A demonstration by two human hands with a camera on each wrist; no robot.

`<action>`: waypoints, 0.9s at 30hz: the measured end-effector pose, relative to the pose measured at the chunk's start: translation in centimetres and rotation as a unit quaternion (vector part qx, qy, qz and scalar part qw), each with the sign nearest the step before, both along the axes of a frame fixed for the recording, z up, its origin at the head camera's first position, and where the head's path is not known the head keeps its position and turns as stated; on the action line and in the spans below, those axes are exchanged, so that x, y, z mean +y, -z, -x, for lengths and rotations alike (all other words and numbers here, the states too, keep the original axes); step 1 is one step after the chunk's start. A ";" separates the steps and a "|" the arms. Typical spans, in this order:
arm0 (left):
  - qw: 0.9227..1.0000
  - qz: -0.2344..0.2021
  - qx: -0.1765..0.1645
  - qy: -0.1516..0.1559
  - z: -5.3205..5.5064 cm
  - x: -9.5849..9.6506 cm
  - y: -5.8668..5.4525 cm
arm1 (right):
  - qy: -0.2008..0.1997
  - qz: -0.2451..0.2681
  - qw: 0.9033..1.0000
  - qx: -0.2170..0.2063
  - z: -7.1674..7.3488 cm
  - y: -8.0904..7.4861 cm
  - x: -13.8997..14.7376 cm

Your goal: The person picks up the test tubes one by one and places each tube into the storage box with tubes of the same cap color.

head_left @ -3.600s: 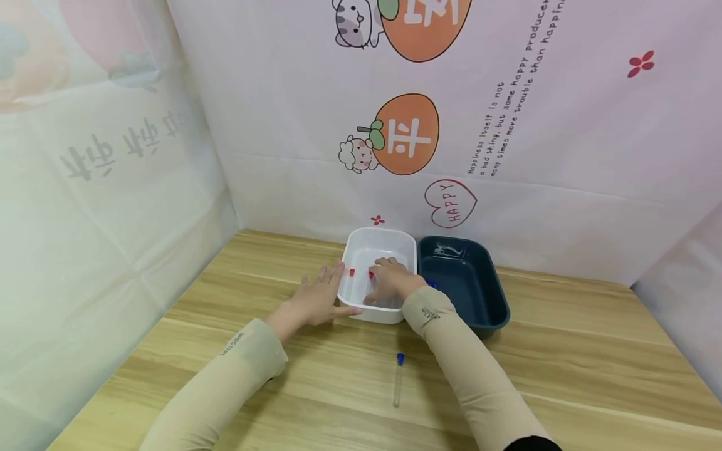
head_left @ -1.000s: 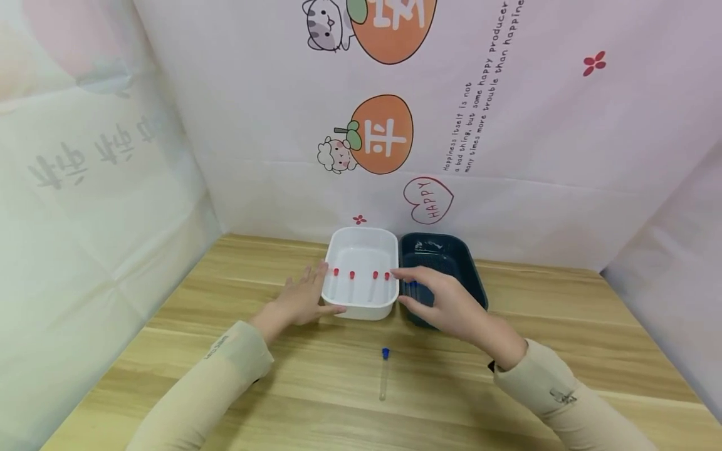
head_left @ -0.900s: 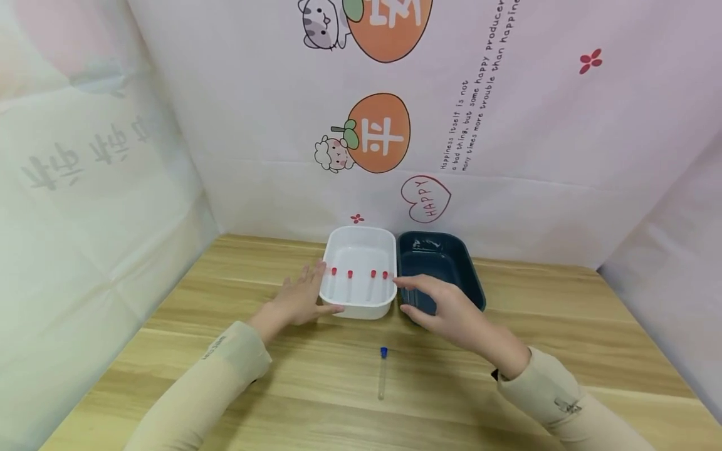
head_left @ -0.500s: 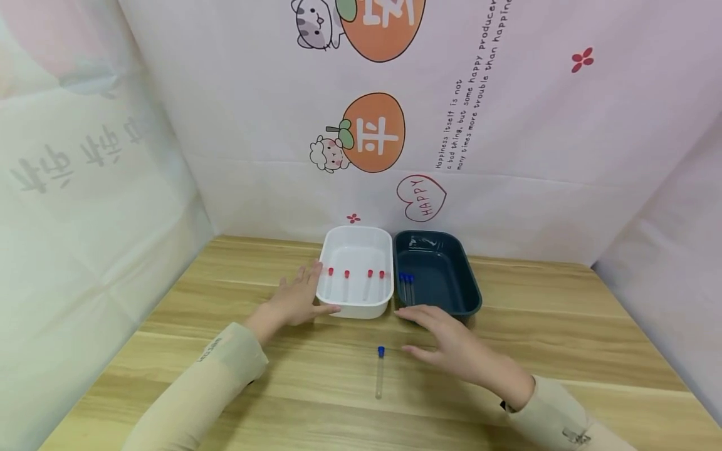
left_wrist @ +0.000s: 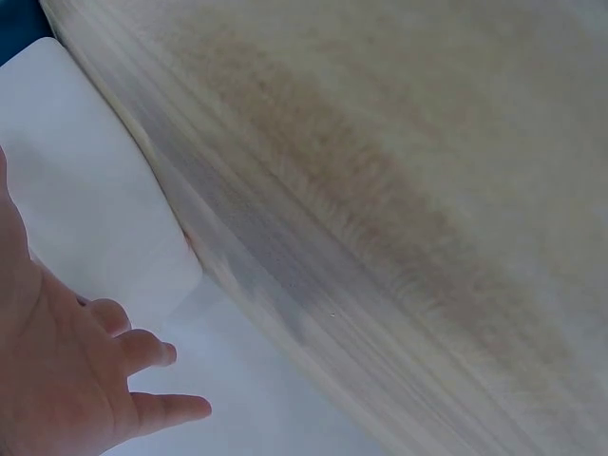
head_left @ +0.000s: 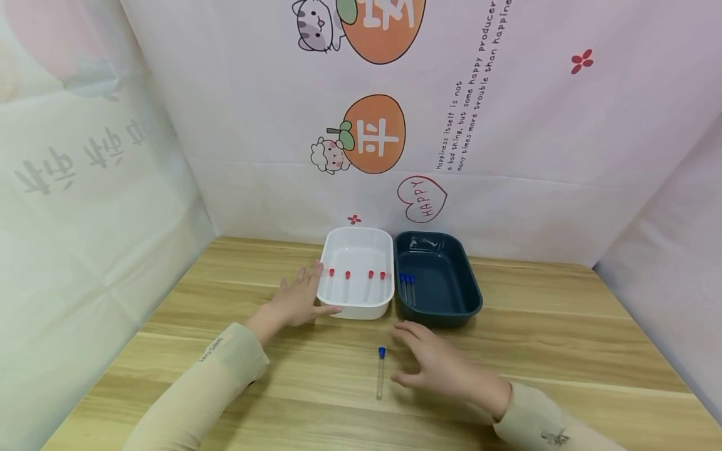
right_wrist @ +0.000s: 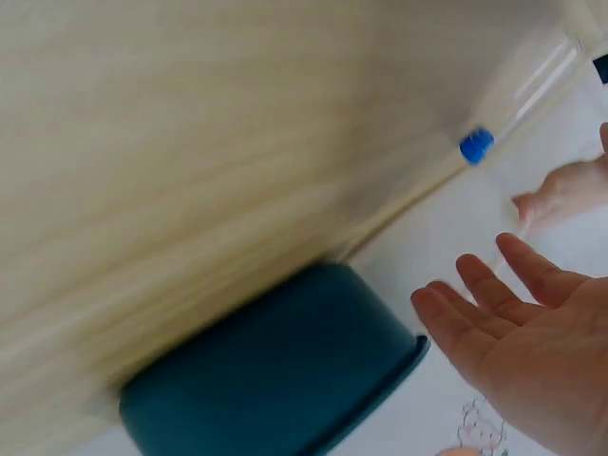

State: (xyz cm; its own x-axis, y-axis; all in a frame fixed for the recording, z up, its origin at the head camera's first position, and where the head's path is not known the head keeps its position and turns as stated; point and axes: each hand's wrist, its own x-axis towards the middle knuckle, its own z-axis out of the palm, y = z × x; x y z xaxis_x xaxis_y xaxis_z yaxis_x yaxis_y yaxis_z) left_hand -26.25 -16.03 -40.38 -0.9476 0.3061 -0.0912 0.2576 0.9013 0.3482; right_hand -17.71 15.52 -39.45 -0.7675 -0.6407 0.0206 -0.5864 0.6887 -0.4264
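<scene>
My left hand (head_left: 297, 299) rests with spread fingers along the left front corner of the white tray (head_left: 361, 311). Inside that tray lie several clear test tubes with red caps (head_left: 348, 275), side by side. My right hand (head_left: 431, 360) hovers over the table just right of a lone clear test tube with a blue cap (head_left: 381, 352); its fingers are relaxed and hold nothing. In the right wrist view the blue cap (right_wrist: 477, 145) shows beyond the fingertips. Several blue-capped tubes (head_left: 407, 280) lie along the left side of the dark teal tray (head_left: 474, 307).
Both trays stand side by side near the back of the wooden table (head_left: 564, 351). Printed cloth (head_left: 507, 207) hangs behind them, and another sheet (head_left: 96, 250) hangs on the left.
My right hand has left the white tray, passed over the teal tray and come down beside the tube on the table. My left hand has stayed at the white tray.
</scene>
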 end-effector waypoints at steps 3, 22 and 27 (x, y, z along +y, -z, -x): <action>1.000 0.004 0.000 0.001 0.0 0.0 0.0 | 0.003 -0.011 0.999 -0.037 -0.2 0.3 -0.6; 1.000 0.001 0.001 0.000 0.1 -0.1 0.0 | -0.010 -0.064 0.998 -0.021 -0.3 1.4 -2.2; 1.000 0.001 0.000 -0.001 0.1 -0.2 0.1 | -0.006 -0.075 0.997 -0.025 -0.3 1.6 -2.4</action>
